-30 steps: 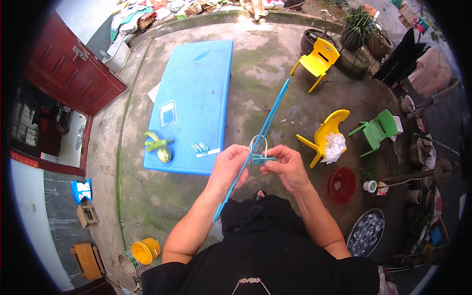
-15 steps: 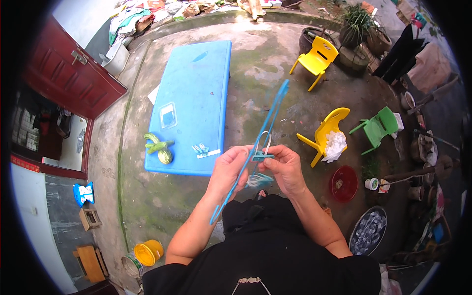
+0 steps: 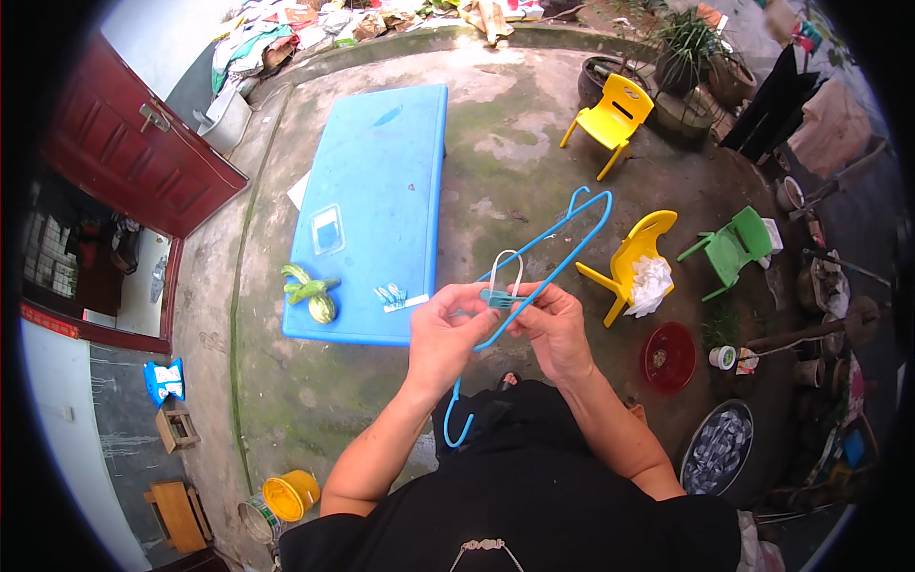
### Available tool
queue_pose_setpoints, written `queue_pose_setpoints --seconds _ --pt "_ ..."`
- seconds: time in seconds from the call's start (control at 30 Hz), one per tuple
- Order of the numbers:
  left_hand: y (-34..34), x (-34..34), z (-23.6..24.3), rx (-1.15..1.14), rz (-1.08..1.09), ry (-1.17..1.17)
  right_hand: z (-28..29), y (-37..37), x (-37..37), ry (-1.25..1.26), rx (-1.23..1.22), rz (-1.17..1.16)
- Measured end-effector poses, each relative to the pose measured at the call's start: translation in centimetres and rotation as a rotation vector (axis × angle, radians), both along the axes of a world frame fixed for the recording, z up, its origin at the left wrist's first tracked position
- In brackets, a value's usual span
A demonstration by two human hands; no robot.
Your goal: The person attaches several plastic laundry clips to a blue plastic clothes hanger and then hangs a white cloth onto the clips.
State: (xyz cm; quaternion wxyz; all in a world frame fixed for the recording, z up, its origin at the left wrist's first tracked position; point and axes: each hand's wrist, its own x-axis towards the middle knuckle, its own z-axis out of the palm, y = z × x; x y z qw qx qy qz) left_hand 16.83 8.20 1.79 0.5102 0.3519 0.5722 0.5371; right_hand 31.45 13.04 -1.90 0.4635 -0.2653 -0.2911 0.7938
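Note:
In front of my body I hold a blue clothes hanger (image 3: 578, 251), tilted up to the right with its hook hanging below my left hand. My left hand (image 3: 440, 332) is closed around the hanger, its thumb and finger by the left end of a teal clip (image 3: 498, 298). A thin white loop (image 3: 506, 266) rises from this clip. The fingers of my right hand (image 3: 555, 336) pinch at the clip's right end, close beside the hanger's wire. My fingers hide part of both things.
A blue table (image 3: 376, 181) stands ahead, bearing green striped gourds (image 3: 321, 306), several small clips (image 3: 390, 296) and a clear tray (image 3: 327, 229). To the right are yellow chairs (image 3: 615, 112), a green chair (image 3: 731, 250), a red basin (image 3: 669, 356) and a metal basin (image 3: 717, 446).
The hanger has turned between my hands: its upper end swung right and the hook now shows below my left hand. Both hands stay at nearly the same place.

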Motion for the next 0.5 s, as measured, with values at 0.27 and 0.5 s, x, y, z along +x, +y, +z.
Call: queue_pose_setpoints --seconds 0.27,0.5 --pt "0.2 0.3 -1.0 0.099 0.126 0.126 -0.4 -0.6 -1.2 -0.116 0.05 -0.119" --pt "-0.1 0.7 -0.2 0.001 0.183 -0.011 -0.3 0.4 -1.6 -0.094 0.167 -0.159"
